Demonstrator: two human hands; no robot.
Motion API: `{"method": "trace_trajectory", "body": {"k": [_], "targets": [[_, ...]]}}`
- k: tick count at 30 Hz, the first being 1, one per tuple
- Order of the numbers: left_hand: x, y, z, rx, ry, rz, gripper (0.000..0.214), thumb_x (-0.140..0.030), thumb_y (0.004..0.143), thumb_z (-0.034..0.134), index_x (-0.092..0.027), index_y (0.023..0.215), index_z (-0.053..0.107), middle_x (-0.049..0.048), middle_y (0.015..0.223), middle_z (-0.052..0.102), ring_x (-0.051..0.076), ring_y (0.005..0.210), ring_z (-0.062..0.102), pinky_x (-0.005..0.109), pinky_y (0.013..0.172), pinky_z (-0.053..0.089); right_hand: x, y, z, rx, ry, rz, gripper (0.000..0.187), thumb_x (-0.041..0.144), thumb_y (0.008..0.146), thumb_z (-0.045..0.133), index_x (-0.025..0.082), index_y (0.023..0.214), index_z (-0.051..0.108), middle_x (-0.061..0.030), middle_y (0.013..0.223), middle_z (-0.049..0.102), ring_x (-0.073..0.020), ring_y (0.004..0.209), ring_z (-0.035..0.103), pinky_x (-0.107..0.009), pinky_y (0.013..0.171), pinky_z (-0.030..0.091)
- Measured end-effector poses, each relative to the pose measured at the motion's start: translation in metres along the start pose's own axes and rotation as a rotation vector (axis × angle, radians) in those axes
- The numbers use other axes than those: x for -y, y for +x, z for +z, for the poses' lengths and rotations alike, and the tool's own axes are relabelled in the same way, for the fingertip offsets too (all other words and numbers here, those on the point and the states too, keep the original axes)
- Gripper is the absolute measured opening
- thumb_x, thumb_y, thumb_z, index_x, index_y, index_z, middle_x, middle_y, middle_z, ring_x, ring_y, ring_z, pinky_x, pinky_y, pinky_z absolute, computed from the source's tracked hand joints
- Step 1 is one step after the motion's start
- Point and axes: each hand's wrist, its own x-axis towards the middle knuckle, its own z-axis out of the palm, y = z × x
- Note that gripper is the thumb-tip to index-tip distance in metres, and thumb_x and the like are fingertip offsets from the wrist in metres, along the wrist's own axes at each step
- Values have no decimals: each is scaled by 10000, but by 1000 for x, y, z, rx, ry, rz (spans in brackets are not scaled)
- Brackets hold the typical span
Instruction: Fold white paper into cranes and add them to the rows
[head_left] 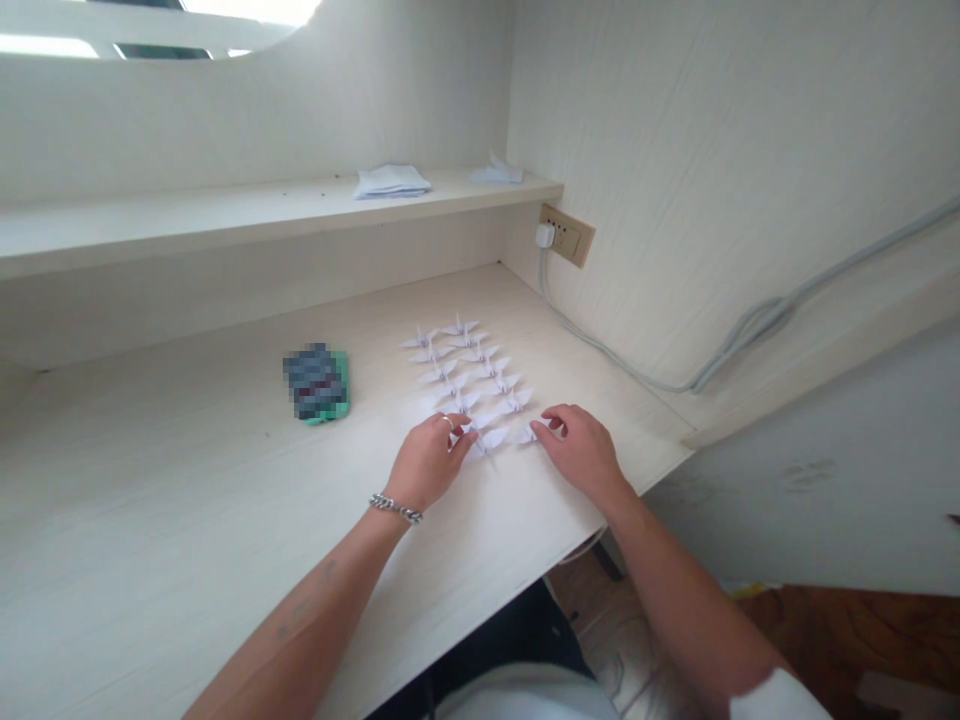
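Note:
Several small white folded paper cranes stand in two rows on the desk. My left hand (429, 458), with a ring and a chain bracelet, has thumb and fingertips closed at the wing of the nearest crane (489, 440) in the left row. Across from it, my right hand (583, 447) pinches the outer wing of the nearest crane (519, 433) in the right row. These two cranes sit side by side, partly covered by my fingers. Farther back, another crane (460, 327) ends the right row.
A blurred-out phone-like object with a green edge (341, 385) lies left of the cranes. On the shelf (225, 215) are folded white paper (392, 181) and another paper piece (497, 172). A grey cable (637, 375) runs from the wall socket (574, 238) along the right.

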Motion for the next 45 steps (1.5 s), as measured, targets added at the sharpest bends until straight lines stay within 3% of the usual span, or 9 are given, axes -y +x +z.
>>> {"method": "trace_trajectory", "body": {"k": [12, 18, 24, 29, 45], "targets": [[5, 5, 0, -14, 34, 51, 263, -285, 909, 461, -184, 944, 701, 58, 829, 711, 198, 756, 644, 329, 735, 493, 7, -9, 3, 9, 62, 27, 261, 427, 864, 570, 192, 910, 673, -26, 833, 663, -159, 740, 582, -272, 710, 432], [-2, -5, -2, -124, 45, 32, 243, -312, 924, 458, -182, 924, 665, 58, 881, 701, 181, 739, 634, 312, 724, 486, 8, -14, 7, 32, 4, 36, 273, 436, 828, 617, 191, 938, 665, -31, 853, 663, -164, 778, 591, -270, 723, 433], [-15, -25, 3, -93, 186, 63, 276, -413, 914, 498, -183, 942, 648, 68, 876, 672, 219, 843, 635, 320, 703, 484, 10, -12, 9, 48, -75, 24, 183, 359, 863, 575, 195, 887, 653, -36, 860, 666, -170, 815, 600, -272, 749, 418], [-24, -26, 13, -66, 267, 79, 282, -430, 917, 495, -198, 974, 645, 66, 889, 674, 222, 867, 635, 303, 659, 481, 11, -10, 9, 45, -154, 25, 184, 325, 898, 518, 202, 838, 641, -38, 843, 671, -184, 829, 604, -282, 739, 404], [-27, -24, 14, -6, 175, 41, 239, -362, 933, 475, -201, 968, 648, 50, 890, 690, 206, 848, 645, 305, 699, 488, 16, -3, 10, 45, -205, 44, 195, 340, 903, 510, 205, 853, 641, -49, 865, 672, -192, 859, 606, -284, 746, 409]]}}
